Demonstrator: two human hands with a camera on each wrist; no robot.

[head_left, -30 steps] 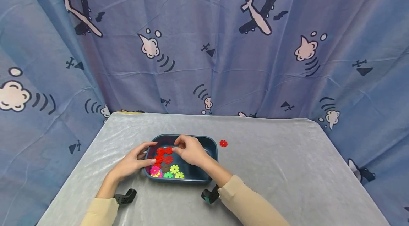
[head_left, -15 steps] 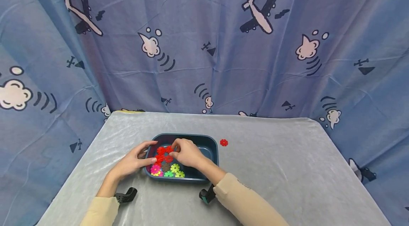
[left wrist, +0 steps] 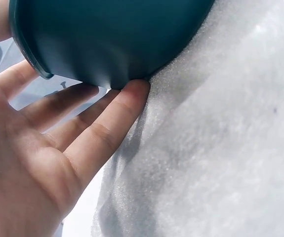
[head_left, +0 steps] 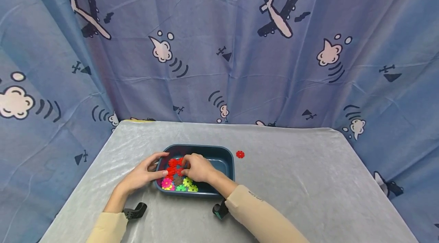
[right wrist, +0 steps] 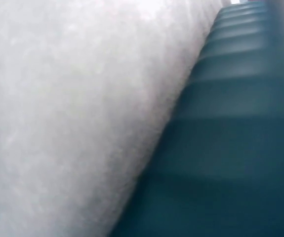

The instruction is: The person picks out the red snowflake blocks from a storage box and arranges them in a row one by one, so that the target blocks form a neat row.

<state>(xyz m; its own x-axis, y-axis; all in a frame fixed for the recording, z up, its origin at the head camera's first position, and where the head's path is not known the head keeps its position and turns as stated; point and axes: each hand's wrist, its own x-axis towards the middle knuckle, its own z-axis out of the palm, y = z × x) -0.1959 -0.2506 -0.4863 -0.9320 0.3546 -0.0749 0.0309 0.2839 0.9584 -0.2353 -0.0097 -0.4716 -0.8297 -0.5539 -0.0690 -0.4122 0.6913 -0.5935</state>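
Note:
A dark teal plastic box (head_left: pixel 205 194) lies on the cloth-covered table. My left hand (head_left: pixel 144 174) holds its left end, thumb and a finger over the rim. In the left wrist view, other fingers of the left hand (left wrist: pixel 48 153) lie against the outer wall of the box (left wrist: pixel 107 44). Inside, my right hand (head_left: pixel 199 168) reaches down with bent fingers to the red flower-shaped discs (head_left: pixel 172 163); whether it pinches one is hidden. Nearer the front are a pink disc (head_left: pixel 166 182), a brown disc (head_left: pixel 178 181), a green disc (head_left: pixel 180 188) and yellow discs (head_left: pixel 193 188).
A single red disc (head_left: pixel 240 154) lies on the table just right of the box. Pale cloth (head_left: pixel 291 182) covers the tabletop. A blue curtain (head_left: pixel 199 44) with printed planes hangs behind. The right wrist view shows the box's ribbed outer wall (right wrist: pixel 221 148).
My right hand has moved left and slightly toward the front inside the box, lower among the red discs. The left hand stays at the box's left end.

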